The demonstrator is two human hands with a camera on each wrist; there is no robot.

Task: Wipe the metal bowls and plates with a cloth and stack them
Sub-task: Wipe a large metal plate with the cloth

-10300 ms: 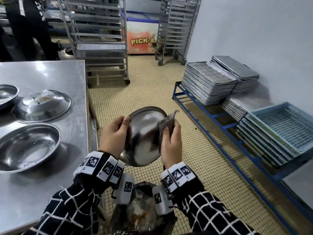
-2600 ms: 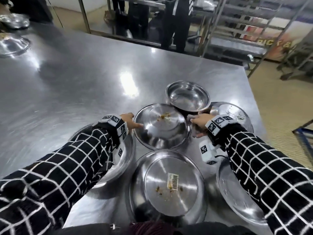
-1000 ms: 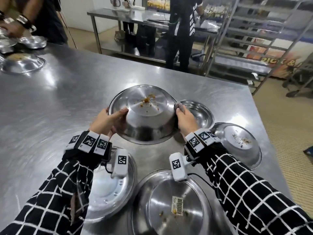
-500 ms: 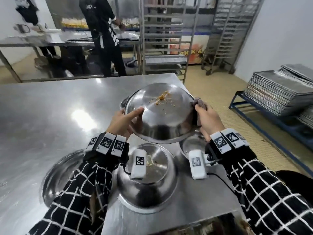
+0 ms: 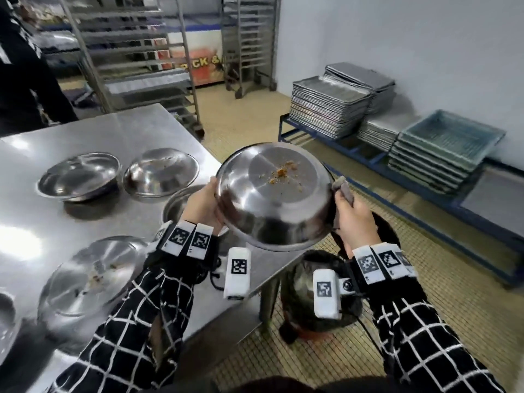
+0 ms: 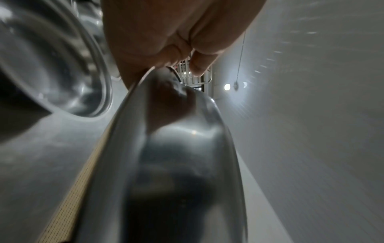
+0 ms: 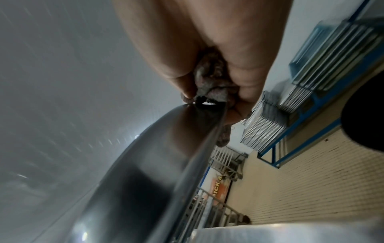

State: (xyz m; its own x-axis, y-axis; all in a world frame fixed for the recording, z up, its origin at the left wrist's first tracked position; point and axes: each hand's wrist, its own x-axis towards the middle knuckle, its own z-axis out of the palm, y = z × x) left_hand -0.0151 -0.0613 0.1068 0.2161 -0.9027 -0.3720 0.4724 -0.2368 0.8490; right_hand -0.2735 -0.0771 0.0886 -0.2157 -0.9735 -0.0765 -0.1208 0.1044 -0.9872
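I hold an upturned metal bowl (image 5: 272,194) in the air past the table's right edge, its base flecked with orange food bits. My left hand (image 5: 202,205) grips the bowl's left rim; in the left wrist view the fingers (image 6: 199,54) curl over the bowl's rim (image 6: 145,131). My right hand (image 5: 353,219) grips the right rim together with a grey-brown cloth (image 5: 344,190). In the right wrist view, the cloth (image 7: 212,82) is bunched between the fingers against the bowl's edge (image 7: 187,148).
On the steel table (image 5: 34,217) stand an upright bowl (image 5: 79,177), two upturned bowls (image 5: 161,171) (image 5: 93,275), and another bowl (image 5: 175,205) behind my left hand. A dark bin (image 5: 317,279) sits on the floor below. Stacked trays (image 5: 329,106) and crates (image 5: 448,143) line the right wall.
Both hands lifted the dirty upturned bowl off the table and carried it to the right, out over the bin. My view turned right with it.
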